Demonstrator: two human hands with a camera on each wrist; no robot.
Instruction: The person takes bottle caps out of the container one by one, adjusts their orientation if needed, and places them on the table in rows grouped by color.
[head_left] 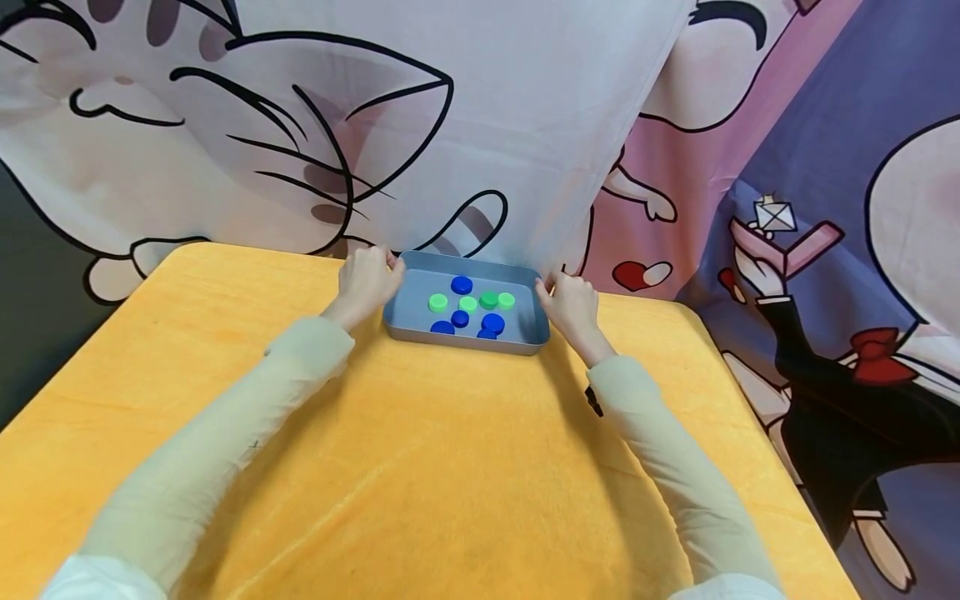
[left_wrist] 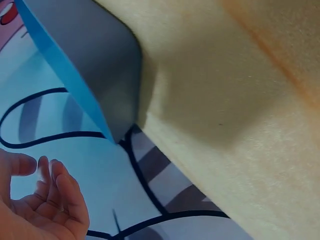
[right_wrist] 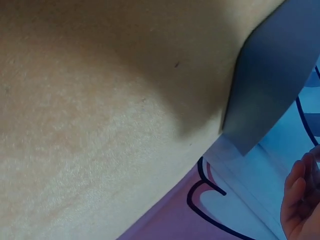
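A shallow grey tray [head_left: 468, 342] rests on the table near its far edge. Several blue discs [head_left: 492, 323] and several green discs [head_left: 438, 302] lie in it; they resemble bottle caps. My left hand [head_left: 365, 283] is at the tray's far left corner, and my right hand [head_left: 572, 304] is beside its right side. In the left wrist view, the left hand [left_wrist: 47, 200] has bent fingers with a gap to the thumb and nothing between them. The right hand [right_wrist: 302, 200], partly cut off in the right wrist view, appears apart from the tray wall [right_wrist: 270, 75], fingers loosely bent.
A yellow cloth covers the table [head_left: 420, 483]. Behind the table hangs a cartoon-printed curtain [head_left: 555, 108], close to the tray's far side. Another printed curtain [head_left: 825, 167] hangs along the right side.
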